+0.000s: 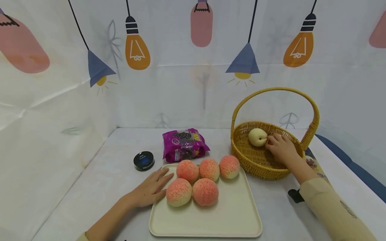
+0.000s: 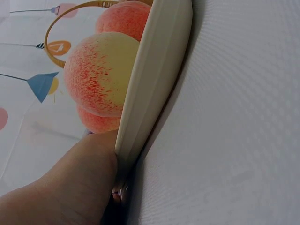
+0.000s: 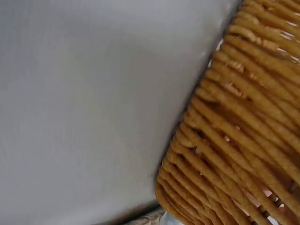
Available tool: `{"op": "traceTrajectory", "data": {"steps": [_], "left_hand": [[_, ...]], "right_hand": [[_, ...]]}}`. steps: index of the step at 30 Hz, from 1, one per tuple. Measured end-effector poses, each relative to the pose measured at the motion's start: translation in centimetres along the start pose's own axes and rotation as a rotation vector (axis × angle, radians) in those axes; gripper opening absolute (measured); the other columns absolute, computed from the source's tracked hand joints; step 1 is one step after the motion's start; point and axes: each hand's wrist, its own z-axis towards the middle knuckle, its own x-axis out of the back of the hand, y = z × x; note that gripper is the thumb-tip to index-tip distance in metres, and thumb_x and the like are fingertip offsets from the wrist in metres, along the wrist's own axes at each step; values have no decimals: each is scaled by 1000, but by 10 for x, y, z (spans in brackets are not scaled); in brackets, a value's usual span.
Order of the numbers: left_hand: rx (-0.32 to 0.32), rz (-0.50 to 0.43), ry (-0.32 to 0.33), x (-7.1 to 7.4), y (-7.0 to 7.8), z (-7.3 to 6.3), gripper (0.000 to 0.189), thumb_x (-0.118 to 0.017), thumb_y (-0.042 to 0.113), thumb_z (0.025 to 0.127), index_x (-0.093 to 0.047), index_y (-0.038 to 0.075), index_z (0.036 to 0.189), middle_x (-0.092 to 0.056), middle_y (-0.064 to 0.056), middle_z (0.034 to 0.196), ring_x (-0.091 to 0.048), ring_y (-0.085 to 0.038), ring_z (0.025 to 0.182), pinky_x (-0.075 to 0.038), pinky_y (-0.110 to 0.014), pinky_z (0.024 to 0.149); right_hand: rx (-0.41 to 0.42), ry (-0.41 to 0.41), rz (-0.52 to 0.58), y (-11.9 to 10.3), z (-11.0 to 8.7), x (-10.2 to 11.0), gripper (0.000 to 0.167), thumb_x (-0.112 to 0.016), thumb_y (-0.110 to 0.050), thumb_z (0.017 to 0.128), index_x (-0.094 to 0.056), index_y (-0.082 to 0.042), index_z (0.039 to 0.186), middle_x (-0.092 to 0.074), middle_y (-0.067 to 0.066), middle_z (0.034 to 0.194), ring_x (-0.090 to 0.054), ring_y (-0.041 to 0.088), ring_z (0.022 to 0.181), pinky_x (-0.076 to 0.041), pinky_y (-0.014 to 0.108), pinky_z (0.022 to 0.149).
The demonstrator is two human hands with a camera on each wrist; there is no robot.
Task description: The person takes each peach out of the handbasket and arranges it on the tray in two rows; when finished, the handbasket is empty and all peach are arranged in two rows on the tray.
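My left hand [image 1: 150,188] lies over the left rim of a cream tray [image 1: 232,217], fingers stretched along its upper left corner. Beside those fingers, several pink-and-yellow peaches [image 1: 206,192] sit grouped on the tray's upper part. One peach [image 2: 101,75] shows close up in the left wrist view, above the tray's side wall. My right hand [image 1: 281,149] reaches into a wicker basket [image 1: 256,167]. Its fingertips are right at the side of a pale yellow round fruit [image 1: 257,137], which shows a small crease. In the right wrist view the basket's woven side hides that hand.
A purple snack package [image 1: 183,144] lies behind the tray, with a round black tin [image 1: 144,160] to its left. The basket's tall handle [image 1: 275,89] arches over its opening. A flat printed item [image 1: 313,162] lies partly behind the basket and right forearm. A patterned curtain [image 1: 181,87] closes off the back.
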Motion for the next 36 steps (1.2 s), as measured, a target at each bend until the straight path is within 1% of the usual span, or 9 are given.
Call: {"op": "traceTrajectory", "data": {"steps": [3,7,10,14,21,25,29,33,36], "left_hand": [[-10,-2,2,0,2,1,55,-45,32,94,-33,10,142,-23,-20,147,-15,-40,134,-17,-56,104],[-19,-3,10,2,4,2,54,-44,31,95,-33,9,142,-23,-21,146,-16,-42,134,-17,-57,104],[-16,-6,8,3,4,2,53,-43,32,95,-33,8,142,-23,-21,146,-16,-42,134,-18,-58,103],[-19,2,4,2,4,3,54,-43,31,95,-33,8,142,-24,-21,146,-16,-42,133,-18,-58,103],[-29,14,16,2,2,3,53,-44,31,94,-34,9,142,-25,-21,145,-18,-42,133,-19,-57,103],[-27,8,16,1,2,3,53,-44,31,94,-34,9,142,-25,-21,145,-18,-42,133,-19,-58,103],[-28,6,14,2,2,1,53,-44,32,95,-34,9,142,-25,-21,145,-18,-42,133,-20,-58,102],[-27,5,21,2,2,-1,53,-45,31,94,-35,8,141,-26,-21,145,-19,-42,133,-20,-59,102],[-25,10,21,2,2,-1,54,-46,31,94,-35,8,141,-26,-21,145,-19,-42,133,-20,-58,102]], "right_hand": [[-5,-42,-80,1,2,-1,26,-75,-8,72,-63,-14,94,-46,16,102,-40,35,95,-38,46,76],[-8,-71,-170,2,6,0,21,-71,-8,76,-63,-18,93,-45,13,98,-40,32,90,-37,41,72],[1,-68,-171,3,7,-1,17,-69,-5,78,-62,-17,88,-46,13,97,-42,31,89,-38,40,77],[12,-59,-145,3,7,-2,18,-71,-1,74,-61,-14,84,-48,15,94,-45,32,87,-39,41,80],[-58,-95,-167,0,7,-2,18,-67,-4,80,-65,-14,95,-50,21,104,-46,40,95,-39,51,80],[-108,-102,-115,-3,8,-2,12,-60,-5,85,-64,-12,94,-47,26,104,-47,48,92,-43,54,74],[-153,-130,-33,-7,8,-3,12,-54,-4,87,-63,-9,93,-45,26,104,-45,56,88,-44,59,65],[-170,-168,13,-9,9,-3,17,-50,-2,89,-64,-8,95,-44,24,107,-42,62,90,-44,64,64],[-179,-177,49,-9,9,-3,16,-51,-2,88,-64,-8,95,-43,23,106,-41,63,90,-44,65,62]]}}
